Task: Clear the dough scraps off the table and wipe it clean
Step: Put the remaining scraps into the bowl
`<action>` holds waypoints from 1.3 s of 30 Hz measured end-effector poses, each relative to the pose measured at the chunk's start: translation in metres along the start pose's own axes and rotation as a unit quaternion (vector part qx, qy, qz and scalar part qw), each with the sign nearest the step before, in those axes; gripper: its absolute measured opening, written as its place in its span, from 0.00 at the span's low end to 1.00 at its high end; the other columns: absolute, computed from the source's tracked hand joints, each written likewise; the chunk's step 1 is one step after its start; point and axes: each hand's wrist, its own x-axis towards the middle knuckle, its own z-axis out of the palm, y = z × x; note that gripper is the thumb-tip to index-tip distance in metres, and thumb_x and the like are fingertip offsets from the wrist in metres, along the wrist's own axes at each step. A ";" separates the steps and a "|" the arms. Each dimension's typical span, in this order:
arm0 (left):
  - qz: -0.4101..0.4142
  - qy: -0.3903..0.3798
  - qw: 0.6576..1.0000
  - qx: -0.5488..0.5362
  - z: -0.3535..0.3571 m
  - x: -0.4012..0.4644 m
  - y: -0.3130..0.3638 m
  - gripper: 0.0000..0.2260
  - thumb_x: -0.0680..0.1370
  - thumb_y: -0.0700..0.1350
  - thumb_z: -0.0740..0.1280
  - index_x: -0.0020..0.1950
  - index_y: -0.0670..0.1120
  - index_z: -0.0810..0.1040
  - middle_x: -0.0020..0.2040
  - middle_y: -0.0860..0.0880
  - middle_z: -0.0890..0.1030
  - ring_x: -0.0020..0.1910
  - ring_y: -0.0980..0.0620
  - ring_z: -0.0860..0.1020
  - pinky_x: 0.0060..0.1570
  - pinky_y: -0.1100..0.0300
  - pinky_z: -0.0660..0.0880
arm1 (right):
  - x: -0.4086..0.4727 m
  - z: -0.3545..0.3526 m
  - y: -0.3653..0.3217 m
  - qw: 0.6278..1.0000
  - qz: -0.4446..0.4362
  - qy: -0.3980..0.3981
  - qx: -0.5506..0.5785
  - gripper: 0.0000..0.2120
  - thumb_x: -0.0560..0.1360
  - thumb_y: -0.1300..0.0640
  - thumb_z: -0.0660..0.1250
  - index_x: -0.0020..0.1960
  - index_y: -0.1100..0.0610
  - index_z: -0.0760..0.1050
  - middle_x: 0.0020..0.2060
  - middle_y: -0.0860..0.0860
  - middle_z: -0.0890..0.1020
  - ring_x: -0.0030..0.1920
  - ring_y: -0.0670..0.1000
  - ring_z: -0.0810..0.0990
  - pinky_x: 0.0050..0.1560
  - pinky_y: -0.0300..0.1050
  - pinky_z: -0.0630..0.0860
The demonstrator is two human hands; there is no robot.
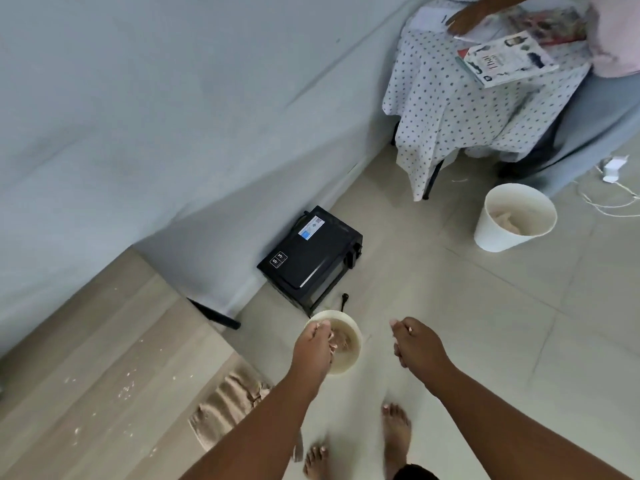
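Observation:
On the tiled floor stands a small white bucket [349,362] with dough scraps [343,340] inside. My left hand [313,344] hangs right over its rim, fingers curled downward; blur hides whether they hold any dough. My right hand [415,344] hovers to the right of the bucket, loosely curled and holding nothing. The wooden table [104,341] fills the lower left, with white dough crumbs [126,388] scattered on it. A beige cloth [228,403] lies at the table's near corner, partly under my left forearm.
A black countertop oven [311,258] sits on the floor by the wall. A larger white bucket [516,216] holding dough stands at the right. Beyond are a chair with a dotted cloth [467,109], a book [509,58], another person's hand [467,19] and white cables [613,199].

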 end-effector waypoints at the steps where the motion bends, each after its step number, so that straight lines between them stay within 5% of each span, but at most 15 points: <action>1: -0.003 0.016 1.000 -0.010 0.003 0.005 0.005 0.09 0.83 0.46 0.60 0.46 0.48 0.76 0.39 0.48 0.76 0.34 0.52 0.71 0.28 0.63 0.69 | 0.013 -0.004 -0.005 1.000 -0.009 -0.007 -0.014 0.18 0.84 0.48 0.62 0.43 0.59 0.75 0.27 0.51 0.79 0.26 0.51 0.74 0.35 0.47 0.74; 4: -0.019 0.059 0.997 -0.052 0.019 0.026 0.013 0.08 0.83 0.45 0.59 0.47 0.47 0.76 0.39 0.46 0.75 0.33 0.51 0.71 0.27 0.64 0.69 | 0.059 -0.013 -0.017 0.999 -0.018 -0.022 -0.033 0.18 0.84 0.48 0.61 0.42 0.59 0.74 0.29 0.53 0.80 0.28 0.52 0.75 0.40 0.52 0.77; 8: -0.084 0.092 0.989 -0.085 0.040 0.056 0.006 0.09 0.81 0.49 0.60 0.45 0.49 0.77 0.38 0.47 0.76 0.34 0.50 0.71 0.37 0.55 0.73 | 0.108 -0.004 -0.011 0.999 -0.005 -0.034 -0.025 0.18 0.83 0.47 0.62 0.40 0.57 0.74 0.30 0.53 0.79 0.34 0.55 0.78 0.44 0.57 0.79; 14: -0.113 0.115 0.980 -0.116 0.068 0.127 -0.032 0.14 0.82 0.49 0.59 0.61 0.44 0.77 0.40 0.47 0.75 0.29 0.52 0.70 0.24 0.63 0.67 | 0.164 0.042 0.025 0.996 0.000 -0.073 -0.048 0.19 0.81 0.42 0.62 0.37 0.54 0.74 0.27 0.50 0.80 0.33 0.56 0.79 0.43 0.60 0.80; 23: -0.138 0.118 0.970 -0.162 0.091 0.216 -0.113 0.08 0.79 0.46 0.59 0.43 0.48 0.74 0.34 0.48 0.75 0.24 0.54 0.70 0.25 0.62 0.67 | 0.224 0.104 0.093 0.994 0.059 -0.095 -0.013 0.17 0.75 0.40 0.63 0.31 0.48 0.73 0.24 0.47 0.76 0.28 0.54 0.74 0.36 0.51 0.71; 27: -0.194 0.143 0.926 -0.290 0.098 0.238 -0.153 0.09 0.77 0.45 0.57 0.37 0.49 0.71 0.27 0.52 0.73 0.23 0.54 0.66 0.24 0.64 0.61 | 0.240 0.120 0.137 0.991 0.079 -0.093 -0.048 0.20 0.77 0.39 0.61 0.37 0.53 0.71 0.33 0.53 0.77 0.36 0.56 0.76 0.42 0.52 0.70; 29: -0.222 0.165 0.904 -0.325 0.104 0.249 -0.173 0.09 0.76 0.45 0.57 0.36 0.50 0.70 0.27 0.52 0.72 0.22 0.54 0.65 0.25 0.64 0.59 | 0.247 0.126 0.159 0.988 0.101 -0.101 -0.055 0.20 0.80 0.40 0.61 0.37 0.54 0.70 0.34 0.54 0.76 0.35 0.56 0.74 0.41 0.49 0.70; 33: -0.239 0.190 0.888 -0.344 0.126 0.265 -0.203 0.10 0.77 0.47 0.57 0.37 0.49 0.71 0.27 0.52 0.72 0.21 0.54 0.66 0.25 0.65 0.61 | 0.255 0.143 0.188 0.969 0.215 -0.123 0.027 0.15 0.81 0.54 0.60 0.36 0.53 0.66 0.25 0.47 0.68 0.23 0.48 0.64 0.21 0.33 0.60; 39: -0.258 0.170 0.902 -0.301 0.134 0.298 -0.229 0.10 0.78 0.44 0.55 0.42 0.47 0.74 0.30 0.50 0.73 0.21 0.54 0.66 0.25 0.66 0.62 | 0.268 0.174 0.207 0.960 0.246 -0.126 0.048 0.08 0.76 0.62 0.53 0.40 0.53 0.64 0.32 0.52 0.65 0.29 0.51 0.60 0.28 0.38 0.56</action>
